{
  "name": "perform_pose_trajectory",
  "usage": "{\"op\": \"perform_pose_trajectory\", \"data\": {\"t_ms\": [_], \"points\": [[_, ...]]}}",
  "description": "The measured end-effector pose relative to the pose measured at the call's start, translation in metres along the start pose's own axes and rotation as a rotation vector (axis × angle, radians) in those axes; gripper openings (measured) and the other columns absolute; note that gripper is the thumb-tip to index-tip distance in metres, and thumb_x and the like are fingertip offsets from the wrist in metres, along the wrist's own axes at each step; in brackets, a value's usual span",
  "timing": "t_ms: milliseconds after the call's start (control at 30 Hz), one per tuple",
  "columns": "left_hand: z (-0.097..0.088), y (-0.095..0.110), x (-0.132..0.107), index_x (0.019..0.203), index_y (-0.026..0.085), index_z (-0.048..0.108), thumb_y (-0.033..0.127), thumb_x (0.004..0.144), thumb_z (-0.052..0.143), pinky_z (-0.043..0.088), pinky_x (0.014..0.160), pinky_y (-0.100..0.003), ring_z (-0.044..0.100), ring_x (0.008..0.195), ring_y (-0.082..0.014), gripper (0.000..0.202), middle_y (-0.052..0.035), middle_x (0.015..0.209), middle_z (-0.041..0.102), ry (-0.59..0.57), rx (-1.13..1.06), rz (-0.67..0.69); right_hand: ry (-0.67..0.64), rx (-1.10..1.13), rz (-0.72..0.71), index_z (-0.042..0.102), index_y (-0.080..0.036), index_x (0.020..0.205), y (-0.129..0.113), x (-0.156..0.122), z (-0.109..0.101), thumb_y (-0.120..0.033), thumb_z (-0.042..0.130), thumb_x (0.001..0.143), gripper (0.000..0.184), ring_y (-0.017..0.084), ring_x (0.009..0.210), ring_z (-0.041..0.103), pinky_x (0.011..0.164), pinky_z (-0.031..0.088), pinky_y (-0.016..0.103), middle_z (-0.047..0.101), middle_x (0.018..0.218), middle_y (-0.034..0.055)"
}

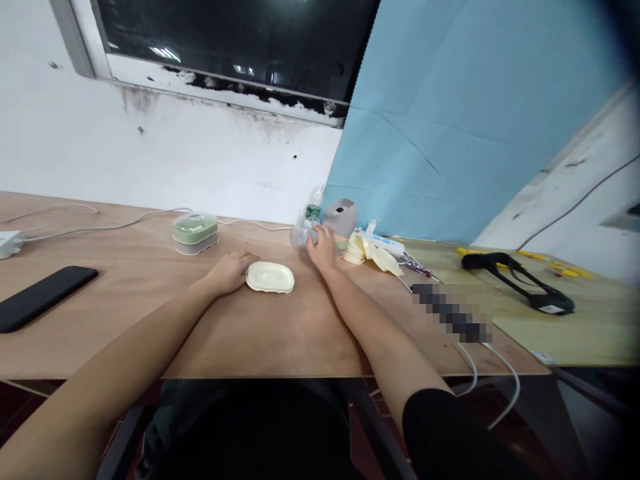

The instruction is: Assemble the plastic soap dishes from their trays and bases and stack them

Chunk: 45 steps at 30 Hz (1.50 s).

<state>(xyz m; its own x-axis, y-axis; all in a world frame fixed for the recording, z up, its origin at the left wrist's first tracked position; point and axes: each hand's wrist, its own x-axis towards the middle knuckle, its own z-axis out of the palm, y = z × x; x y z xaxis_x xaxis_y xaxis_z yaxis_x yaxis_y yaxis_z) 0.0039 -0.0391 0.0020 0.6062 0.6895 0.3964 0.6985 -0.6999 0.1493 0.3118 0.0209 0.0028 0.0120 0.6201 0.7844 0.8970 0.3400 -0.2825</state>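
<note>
My left hand (231,270) lies palm down on the wooden table (150,313), fingers loosely together, touching the left edge of a cream oval dish (270,277). My right hand (323,248) reaches farther back, with its fingers against a clear plastic bottle (306,227) with a green label that leans by the blue screen. Whether the fingers grip the bottle is unclear. A green-lidded soap box (195,232) stands behind and left of my left hand.
A black phone (43,295) lies at the left. A white cable (100,225) runs along the back. A stack of cream pieces (367,250), a grey device (341,217), a power strip (453,312) and a black strap (520,283) lie to the right.
</note>
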Motion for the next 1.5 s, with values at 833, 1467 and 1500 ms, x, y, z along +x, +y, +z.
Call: {"op": "perform_pose_trajectory", "data": {"t_ms": [833, 1467, 1500], "points": [[0.012, 0.006, -0.005, 0.118, 0.017, 0.06, 0.032, 0.084, 0.048, 0.048, 0.089, -0.04, 0.06, 0.104, -0.0272, 0.039, -0.0117, 0.115, 0.064, 0.039, -0.08, -0.045, 0.132, 0.092, 0.056, 0.047, -0.021, 0.089, -0.005, 0.001, 0.008, -0.025, 0.047, 0.084, 0.007, 0.021, 0.081, 0.052, 0.081, 0.044, 0.036, 0.056, 0.086, 0.0064], [0.004, 0.011, -0.008, 0.115, 0.02, 0.06, 0.032, 0.087, 0.046, 0.052, 0.081, -0.037, 0.066, 0.089, -0.0231, 0.034, -0.0073, 0.099, 0.071, 0.033, -0.15, -0.103, -0.263, 0.783, 0.035, 0.054, -0.023, 0.103, -0.085, -0.068, -0.043, -0.045, 0.063, 0.08, 0.033, 0.015, 0.067, 0.061, 0.062, 0.052, 0.031, 0.061, 0.081, 0.0017], [0.003, 0.012, -0.008, 0.117, 0.019, 0.059, 0.035, 0.087, 0.047, 0.052, 0.081, -0.037, 0.066, 0.088, -0.0231, 0.036, -0.0075, 0.099, 0.07, 0.06, -0.179, -0.122, -0.289, 0.856, 0.095, 0.054, -0.023, 0.103, -0.083, -0.065, -0.043, -0.045, 0.064, 0.078, 0.035, 0.014, 0.061, 0.059, 0.057, 0.051, 0.029, 0.06, 0.076, -0.0003]]}}
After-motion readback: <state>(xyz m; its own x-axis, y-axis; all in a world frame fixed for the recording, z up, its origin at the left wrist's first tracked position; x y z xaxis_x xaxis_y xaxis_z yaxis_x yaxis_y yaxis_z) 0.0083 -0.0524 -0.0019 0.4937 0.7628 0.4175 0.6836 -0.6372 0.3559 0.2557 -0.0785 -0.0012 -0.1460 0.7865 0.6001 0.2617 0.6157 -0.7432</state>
